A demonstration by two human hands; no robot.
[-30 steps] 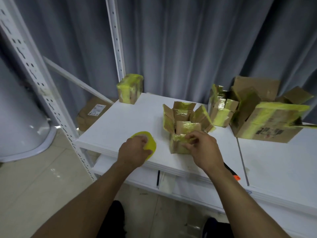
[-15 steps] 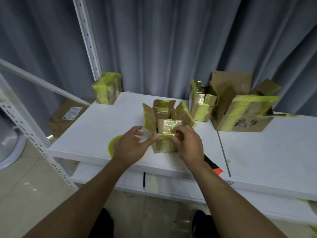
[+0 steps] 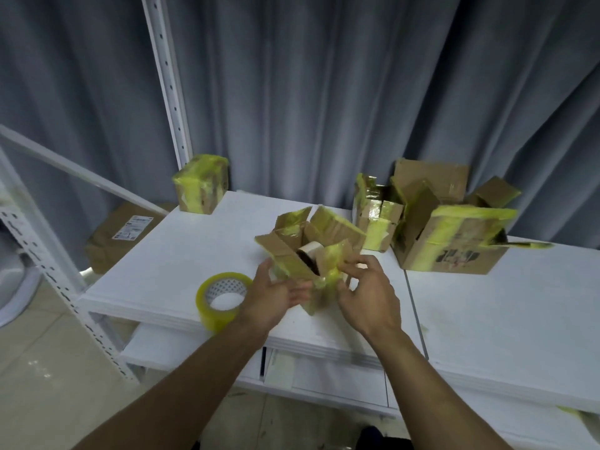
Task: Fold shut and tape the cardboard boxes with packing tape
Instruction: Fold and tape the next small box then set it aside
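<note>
The left hand point(image 3: 276, 295) and the right hand point(image 3: 368, 298) hold 1 small box point(image 3: 292, 259) between them. It is tipped up off the counter point(image 3: 156, 254). The left hand's thumb lies on the side of the box and its fingers curl under it. The right hand's fingers are bent and pinch the near flap, where the yellow tape shines. The flaps stand open. Something white and dark sits inside, but I cannot tell what it is.

The box looks light. The cardboard looks thin and bendy, so a hard squeeze could crush a wall. The old tape looks slick and maybe sticky. I think the best place to hold is low down at the corners, where the box is stiffest. That leaves the fingers free to push the flaps down.

The tape roll point(image 3: 222, 298) lies on the counter, just left of the left hand. A taped box point(image 3: 201, 185) sits well beyond the left hand.
</note>
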